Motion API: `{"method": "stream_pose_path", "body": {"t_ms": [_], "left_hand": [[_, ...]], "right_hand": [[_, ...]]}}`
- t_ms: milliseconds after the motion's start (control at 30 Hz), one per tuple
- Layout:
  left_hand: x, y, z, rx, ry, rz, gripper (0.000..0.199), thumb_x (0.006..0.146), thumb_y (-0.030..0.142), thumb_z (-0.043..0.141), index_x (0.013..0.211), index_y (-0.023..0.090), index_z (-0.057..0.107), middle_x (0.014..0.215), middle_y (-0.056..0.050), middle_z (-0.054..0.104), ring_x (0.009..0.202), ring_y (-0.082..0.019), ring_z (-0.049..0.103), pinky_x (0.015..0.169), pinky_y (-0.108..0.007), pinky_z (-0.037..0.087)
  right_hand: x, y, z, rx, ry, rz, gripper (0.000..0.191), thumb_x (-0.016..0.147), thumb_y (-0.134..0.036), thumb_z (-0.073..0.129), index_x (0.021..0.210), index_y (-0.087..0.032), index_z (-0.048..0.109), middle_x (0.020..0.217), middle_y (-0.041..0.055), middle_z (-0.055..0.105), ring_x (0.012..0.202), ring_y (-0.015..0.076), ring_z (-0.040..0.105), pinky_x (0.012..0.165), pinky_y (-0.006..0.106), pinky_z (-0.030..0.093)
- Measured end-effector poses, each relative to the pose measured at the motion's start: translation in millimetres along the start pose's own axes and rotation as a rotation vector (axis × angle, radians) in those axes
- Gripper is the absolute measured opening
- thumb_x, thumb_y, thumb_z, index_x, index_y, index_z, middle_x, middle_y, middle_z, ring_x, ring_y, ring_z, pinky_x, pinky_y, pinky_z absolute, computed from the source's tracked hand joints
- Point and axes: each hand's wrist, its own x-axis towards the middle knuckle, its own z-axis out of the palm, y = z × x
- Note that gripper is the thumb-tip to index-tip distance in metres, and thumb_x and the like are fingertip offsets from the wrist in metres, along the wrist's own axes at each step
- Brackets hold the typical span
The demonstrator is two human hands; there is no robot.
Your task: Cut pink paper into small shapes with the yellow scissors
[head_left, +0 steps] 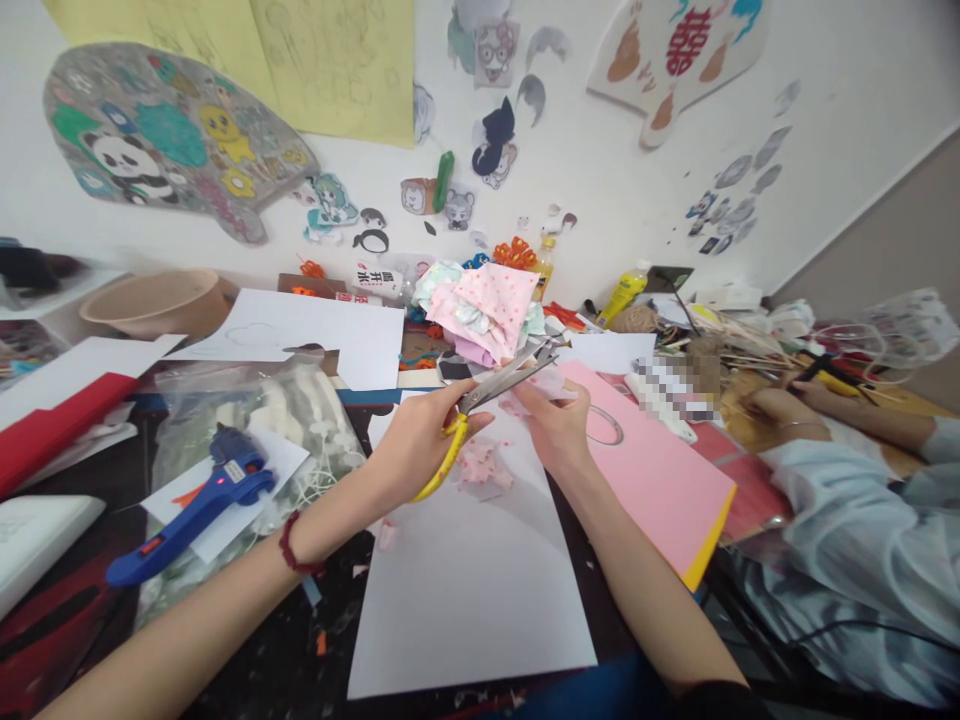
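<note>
My left hand [420,440] is closed around the yellow handles of a pair of scissors [499,382], whose slightly parted blades point up and right. Close to the blade tips, my right hand [556,420] pinches a small piece of pale pink, translucent material [546,380]. Below both hands lies a white sheet of paper [472,590] with pink scraps [484,468] on it. Behind the blades rises a pile of folded fabric [487,305], pink with dots on top.
A blue glue gun [199,505] rests on paper and a plastic bag at the left. Pink card [652,470] lies at the right, near a person's hand [787,415]. Bottles [626,292] and a bowl [157,303] stand along the wall.
</note>
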Motion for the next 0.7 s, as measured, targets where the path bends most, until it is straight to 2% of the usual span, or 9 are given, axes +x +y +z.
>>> {"method": "stream_pose_path", "body": {"t_ms": [167,333,500,700], "left_hand": [[0.3,-2.6,1.3,0.005,0.006,0.019,0.042,0.097,0.047,0.057,0.126,0.019,0.069,0.063,0.004,0.052,0.058,-0.015,0.046,0.062,-0.026,0.035],[0.9,-3.6,0.2,0.027,0.004,0.033,0.042,0.097,0.047,0.057,0.124,0.017,0.069,0.063,0.004,0.051,0.058,-0.014,0.043,0.062,-0.026,0.034],[-0.1,-1.8,-2.4,0.038,-0.002,0.042,0.039,0.098,0.044,0.056,0.125,0.021,0.071,0.062,0.004,0.048,0.057,-0.014,0.041,0.061,-0.025,0.032],[0.0,0.5,-7.1,0.052,-0.035,0.020,0.039,0.097,0.043,0.058,0.125,0.019,0.070,0.066,0.003,0.049,0.061,-0.015,0.041,0.063,-0.026,0.031]], "right_hand": [[-0.2,-0.8,0.0,-0.035,0.007,-0.010,0.021,0.066,-0.036,0.090,0.079,-0.023,0.079,0.088,0.0023,0.081,0.084,0.0250,0.076,0.080,0.040,0.061],[0.3,-1.7,-0.5,-0.023,-0.019,-0.028,0.018,0.069,-0.033,0.089,0.083,-0.025,0.082,0.088,0.0016,0.081,0.084,0.0233,0.074,0.080,0.037,0.059],[0.5,-3.9,-2.0,-0.077,-0.012,-0.040,0.018,0.069,-0.036,0.089,0.079,-0.024,0.080,0.079,0.0003,0.076,0.076,0.0207,0.070,0.074,0.035,0.057],[1.2,-6.8,-3.1,-0.111,-0.010,-0.076,0.015,0.069,-0.034,0.088,0.075,-0.024,0.078,0.077,0.0006,0.073,0.075,0.0201,0.068,0.075,0.035,0.057]]}}
